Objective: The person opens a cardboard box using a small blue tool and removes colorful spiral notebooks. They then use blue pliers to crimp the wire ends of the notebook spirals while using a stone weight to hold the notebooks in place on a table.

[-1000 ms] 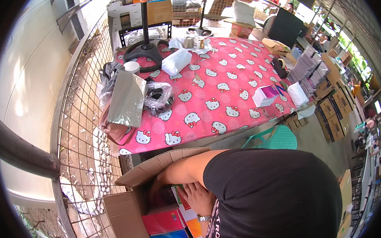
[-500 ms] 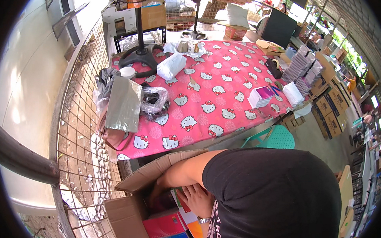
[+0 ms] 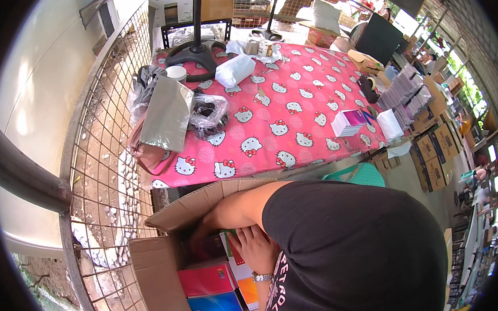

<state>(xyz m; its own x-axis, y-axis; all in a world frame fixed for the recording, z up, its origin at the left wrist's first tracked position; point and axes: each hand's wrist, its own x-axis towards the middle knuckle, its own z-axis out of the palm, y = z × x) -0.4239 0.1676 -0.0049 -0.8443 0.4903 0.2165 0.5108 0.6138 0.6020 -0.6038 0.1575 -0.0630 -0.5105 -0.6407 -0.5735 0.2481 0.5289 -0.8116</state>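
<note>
An open cardboard box [image 3: 151, 274] stands at the lower middle, holding several notebooks. Among them are a red notebook [image 3: 206, 280], a blue one [image 3: 218, 307] and an orange one [image 3: 249, 290]. My left hand [image 3: 255, 249], with a metal-band watch [image 3: 263, 278] at the wrist, lies spread over the notebooks at the box's right side. From the black sleeve [image 3: 346, 239] my right arm reaches down inside the box. Deep in the shadow there, my right hand [image 3: 202, 242] is beside a dark-covered item; its fingers are too dim to make out.
Beyond the box is a table with a pink cartoon-cat cloth [image 3: 261, 128], bearing plastic-wrapped packs, a grey pouch [image 3: 169, 117], a fan base [image 3: 195, 57] and stacked booklets [image 3: 346, 124]. Wire fencing [image 3: 106, 148] runs along the left. A green stool [image 3: 363, 174] and cartons [image 3: 429, 156] stand to the right.
The view has shifted slightly, so the fan heads have left the top edge. My right hand stays down in the box, and my left hand still rests on the notebooks.
</note>
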